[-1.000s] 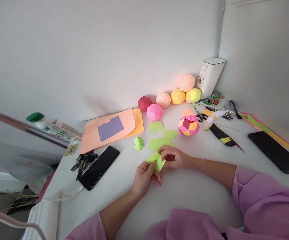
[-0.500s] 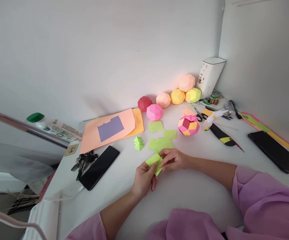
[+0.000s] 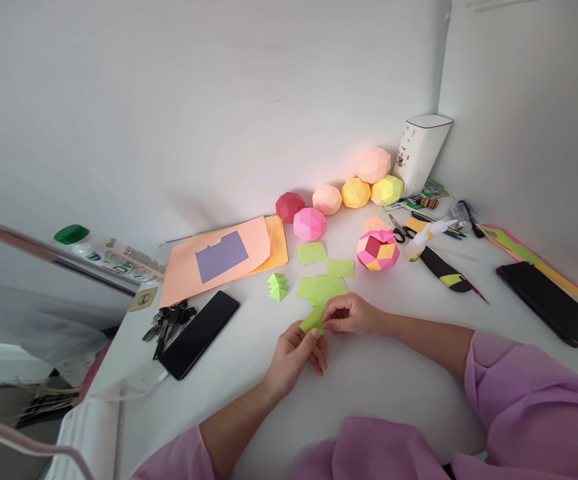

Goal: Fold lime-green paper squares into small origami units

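My left hand (image 3: 293,357) and my right hand (image 3: 349,313) both pinch a small folded green paper piece (image 3: 313,321) just above the white table (image 3: 379,373). The fingers of both hands are closed on it. Just behind the hands lie loose green paper squares (image 3: 321,287) and a small folded green stack (image 3: 278,287). Further back stands a multicoloured paper ball (image 3: 377,250).
Several paper balls (image 3: 339,197) line the back wall beside a white box (image 3: 421,153). Orange sheets (image 3: 219,261), a black phone (image 3: 197,333) and keys (image 3: 166,321) lie left. Scissors (image 3: 399,230), pens and a dark tablet (image 3: 549,303) lie right.
The green paper has been folded smaller between the hands. My right hand has drawn closer to my left, and the piece now looks narrower than before.
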### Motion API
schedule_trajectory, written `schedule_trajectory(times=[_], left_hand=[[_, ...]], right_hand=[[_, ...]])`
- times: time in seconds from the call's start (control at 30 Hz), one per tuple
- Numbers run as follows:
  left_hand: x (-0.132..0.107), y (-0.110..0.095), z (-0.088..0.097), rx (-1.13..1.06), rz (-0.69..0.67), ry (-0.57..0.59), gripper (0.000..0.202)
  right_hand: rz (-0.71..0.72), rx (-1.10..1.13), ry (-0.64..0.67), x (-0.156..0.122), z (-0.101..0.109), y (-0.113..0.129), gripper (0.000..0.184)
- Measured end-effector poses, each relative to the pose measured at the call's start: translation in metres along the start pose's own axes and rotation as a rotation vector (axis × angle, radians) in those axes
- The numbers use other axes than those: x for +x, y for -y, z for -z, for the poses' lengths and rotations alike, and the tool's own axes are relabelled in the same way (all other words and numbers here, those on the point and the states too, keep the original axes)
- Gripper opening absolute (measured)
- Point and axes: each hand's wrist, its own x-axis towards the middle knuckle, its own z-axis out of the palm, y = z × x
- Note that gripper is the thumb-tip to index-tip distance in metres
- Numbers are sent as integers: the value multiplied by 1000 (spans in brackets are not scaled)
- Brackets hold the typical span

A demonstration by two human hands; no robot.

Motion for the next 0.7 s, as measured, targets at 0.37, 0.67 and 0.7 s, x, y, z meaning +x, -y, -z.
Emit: schedule_trajectory(times=[0.37,0.67,0.7], left_hand=[[2,1,-2,52,42,-33,33],[3,2,-2,62,49,-29,35],[3,2,-2,62,50,-30,35]], right_hand=[[-58,-40,-49,-2,-3,5,26],[-54,-39,-63,-3,-4,2,26],[-53,-41,-63,-3,-4,2,25]])
